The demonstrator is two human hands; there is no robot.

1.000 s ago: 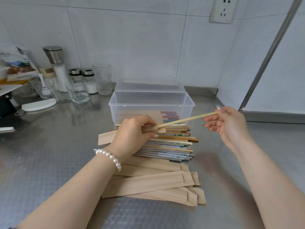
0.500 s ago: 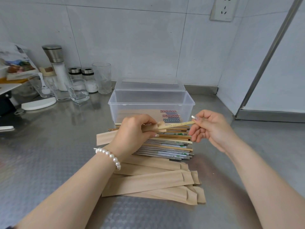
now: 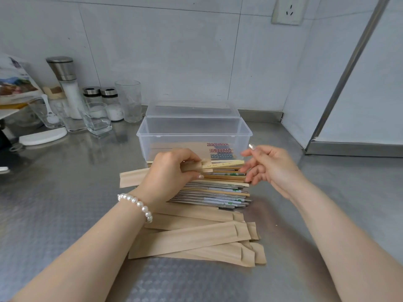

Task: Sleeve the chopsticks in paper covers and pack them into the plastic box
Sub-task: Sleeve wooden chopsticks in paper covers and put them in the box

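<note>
Left hand (image 3: 172, 171) gripping brown paper cover (image 3: 133, 177) near its mouth, fingers curled round it, cover held level above the pile. Pale chopstick (image 3: 222, 165) sitting partway in the cover, printed end sticking out to the right. Right hand (image 3: 268, 166) just beside that end, not touching, fingers loose and spread, holding nothing; slightly blurred. Pearl bracelet (image 3: 137, 203) on left wrist.

Loose chopsticks pile (image 3: 218, 192) flat on steel counter (image 3: 54, 214), directly under both hands, mix of wood and metal-looking sticks, right ends roughly aligned. Stack of empty paper covers (image 3: 196, 238) nearer the camera, touching the pile's front edge, flaps to the right.

Clear plastic box (image 3: 194, 136) just behind the pile, open, holding several sleeved pairs with patterned ends showing at right side. Box lid (image 3: 192, 110) directly behind it, against wall base.

Back left on counter: tall grinder (image 3: 65, 83), two small shakers (image 3: 102, 101), drinking glass (image 3: 128, 103), square glass (image 3: 96, 118), white lid-like piece (image 3: 43, 136). Wall socket (image 3: 287, 9) top right.
</note>
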